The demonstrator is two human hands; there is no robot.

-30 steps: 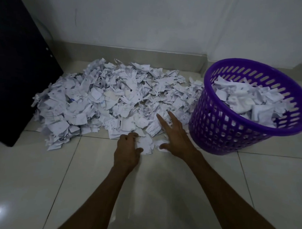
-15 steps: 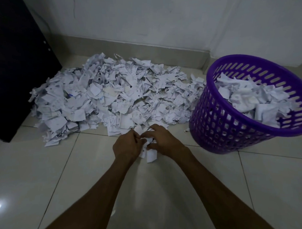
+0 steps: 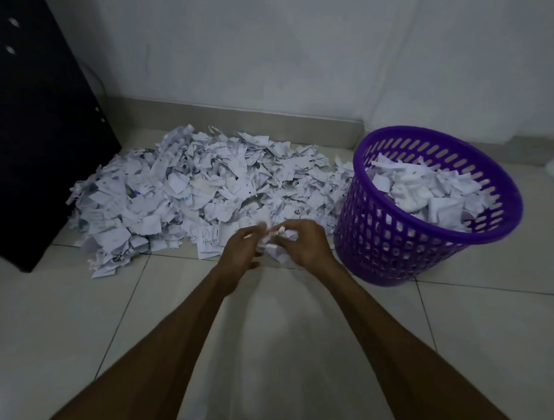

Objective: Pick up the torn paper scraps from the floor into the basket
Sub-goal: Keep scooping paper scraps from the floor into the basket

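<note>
Scraps (image 3: pixel 276 249) bunched in both hands' curled fingers (image 3: pixel 287 232) (basket (image 3: pixel 393 245) just right).

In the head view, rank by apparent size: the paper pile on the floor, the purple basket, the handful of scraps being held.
1. Paper pile on the floor: widest spread.
2. Purple basket: clearly smaller in outline than the pile.
3. Handful of scraps: smallest, gripped between the left hand and right hand, partly hidden.
</note>
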